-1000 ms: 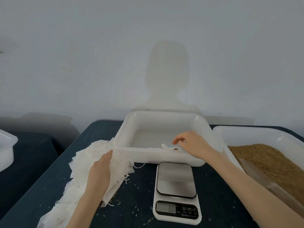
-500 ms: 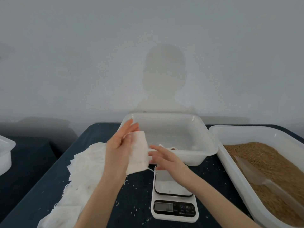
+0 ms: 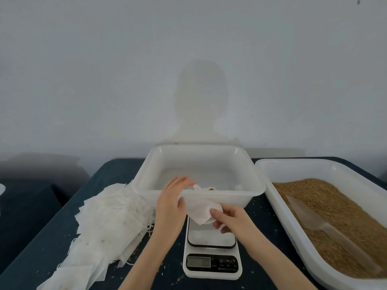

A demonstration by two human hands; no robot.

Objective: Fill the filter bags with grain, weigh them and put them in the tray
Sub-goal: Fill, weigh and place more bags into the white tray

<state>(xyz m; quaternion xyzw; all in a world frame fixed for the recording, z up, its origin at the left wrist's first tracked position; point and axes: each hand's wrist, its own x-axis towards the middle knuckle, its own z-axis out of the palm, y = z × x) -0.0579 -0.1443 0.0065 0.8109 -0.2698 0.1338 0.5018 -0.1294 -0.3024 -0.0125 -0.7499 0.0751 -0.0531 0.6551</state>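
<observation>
Both hands hold one white filter bag (image 3: 201, 208) above the scale (image 3: 212, 243), just before the tray (image 3: 254, 192). The left hand (image 3: 170, 208) grips its left edge, fingers raised; the right hand (image 3: 232, 221) pinches its lower corner, forearm angled inward.

Both forearms are bare, left hand (image 3: 170, 208) and right hand (image 3: 232, 219) ungloved.

Scale (image 3: 212, 237) and tray (image 3: 199, 192) crowd the middle; grain bin (image 3: 272, 197) walls the right.
</observation>
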